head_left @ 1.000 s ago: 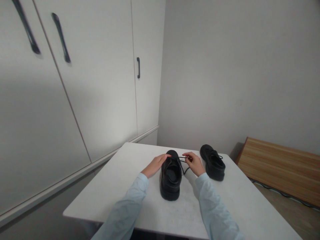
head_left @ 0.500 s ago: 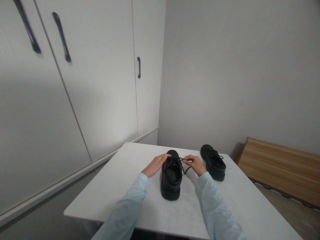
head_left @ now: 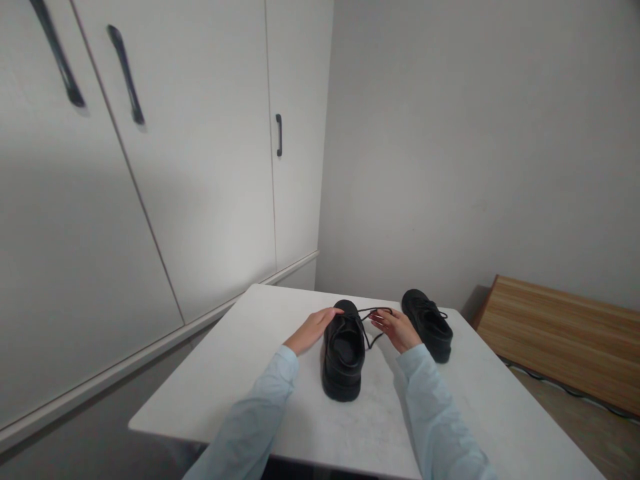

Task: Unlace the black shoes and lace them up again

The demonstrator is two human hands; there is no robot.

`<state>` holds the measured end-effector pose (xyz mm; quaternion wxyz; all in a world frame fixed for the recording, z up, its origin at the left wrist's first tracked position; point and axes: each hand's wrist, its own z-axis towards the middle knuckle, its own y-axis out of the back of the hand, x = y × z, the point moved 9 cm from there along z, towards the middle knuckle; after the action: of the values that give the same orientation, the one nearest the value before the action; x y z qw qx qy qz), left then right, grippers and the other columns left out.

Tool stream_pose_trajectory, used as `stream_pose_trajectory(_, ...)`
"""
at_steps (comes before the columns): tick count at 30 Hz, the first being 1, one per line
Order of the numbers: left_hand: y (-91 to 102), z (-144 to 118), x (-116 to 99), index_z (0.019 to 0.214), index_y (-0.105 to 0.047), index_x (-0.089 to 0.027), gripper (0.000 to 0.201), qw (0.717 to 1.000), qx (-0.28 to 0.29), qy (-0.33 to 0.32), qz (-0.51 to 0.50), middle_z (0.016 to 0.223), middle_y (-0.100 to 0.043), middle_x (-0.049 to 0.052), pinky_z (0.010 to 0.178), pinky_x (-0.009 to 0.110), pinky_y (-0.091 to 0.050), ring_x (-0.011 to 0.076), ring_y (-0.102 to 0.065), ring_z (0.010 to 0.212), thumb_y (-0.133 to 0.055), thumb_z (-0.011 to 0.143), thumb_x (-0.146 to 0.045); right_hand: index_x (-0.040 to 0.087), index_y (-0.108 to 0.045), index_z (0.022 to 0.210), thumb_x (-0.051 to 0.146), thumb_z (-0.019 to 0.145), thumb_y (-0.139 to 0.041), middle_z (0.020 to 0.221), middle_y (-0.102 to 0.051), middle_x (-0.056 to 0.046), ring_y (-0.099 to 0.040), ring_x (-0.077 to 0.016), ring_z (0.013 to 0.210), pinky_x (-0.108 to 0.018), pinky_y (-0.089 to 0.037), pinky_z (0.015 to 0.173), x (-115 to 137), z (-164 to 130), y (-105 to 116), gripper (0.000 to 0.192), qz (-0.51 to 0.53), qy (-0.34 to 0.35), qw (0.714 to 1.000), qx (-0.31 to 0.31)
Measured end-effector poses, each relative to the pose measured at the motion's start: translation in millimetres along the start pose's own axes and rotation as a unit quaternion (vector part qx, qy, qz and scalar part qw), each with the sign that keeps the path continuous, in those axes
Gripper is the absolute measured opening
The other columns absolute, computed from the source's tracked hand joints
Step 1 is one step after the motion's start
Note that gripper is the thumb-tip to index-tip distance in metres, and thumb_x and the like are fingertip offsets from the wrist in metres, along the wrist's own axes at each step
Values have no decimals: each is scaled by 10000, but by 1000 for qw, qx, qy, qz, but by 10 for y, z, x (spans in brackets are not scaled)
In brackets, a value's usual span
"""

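A black lace-up shoe [head_left: 343, 363] stands on the white table, its toe pointing away from me and its heel toward me. My left hand [head_left: 319, 325] grips the shoe's left side near the front, with fingertips over the lacing. To the right of the shoe, my right hand [head_left: 393, 327] has a black shoelace [head_left: 369, 309] looped about its fingers, which are slightly parted. The lace stretches from the shoe's eyelets to that hand, and another length hangs in a bend below it. Where the left fingers meet the laces, details are too small to make out.
A second black shoe [head_left: 429, 325] stands at the table's back right, close to my right hand. The white table [head_left: 210, 393] meets white cupboards [head_left: 215, 167] on the left. A wood-grain board [head_left: 560, 333] leans beyond the right edge.
My right hand has shifted a little to the right and its fingers have spread, drawing out a wider loop of lace. My left hand stays at the shoe.
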<state>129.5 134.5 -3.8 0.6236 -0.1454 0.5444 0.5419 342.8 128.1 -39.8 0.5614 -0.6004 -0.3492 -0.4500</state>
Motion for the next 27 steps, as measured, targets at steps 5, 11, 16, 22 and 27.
stream_pose_trajectory(5,-14,7,23,1170,-585,-213,484,1000,6,-3,6,1218,-593,36,1044,324,-321,189,-507,1150,-282,915,-491,158,-643,647,231,585,-792,758,-721,-64,-685,-252,834,-397,-530,828,-40,23,48,177,71,-16,997,2)
stream_pose_trajectory(11,-10,4,11,1175,-577,-224,468,1000,4,-4,12,1220,-589,28,1034,316,-328,185,-509,1143,-277,921,-478,143,-626,662,154,695,-689,724,-722,-81,-697,-264,813,-389,-558,779,-62,27,75,71,113,-44,993,-2)
stream_pose_trajectory(16,-7,2,11,1172,-579,-223,456,1000,5,-3,7,1210,-593,30,1029,312,-327,182,-509,1139,-282,924,-466,159,-618,656,156,702,-661,805,-735,-98,-694,-262,832,-388,-566,746,-25,26,84,63,120,-32,992,1)
stream_pose_trajectory(22,-10,6,26,1174,-579,-224,452,1000,4,0,6,1202,-598,31,1021,307,-327,180,-514,1129,-287,925,-463,179,-591,636,158,665,-676,780,-735,-72,-695,-225,765,-370,-570,697,9,43,204,93,125,-6,991,-39)
stream_pose_trajectory(27,-6,-1,19,1170,-580,-221,457,1000,-1,-1,3,1187,-606,31,1010,305,-341,181,-523,1115,-292,921,-473,196,-573,666,165,610,-721,713,-710,-15,-671,-169,649,-304,-557,596,102,29,288,161,124,31,989,-80)
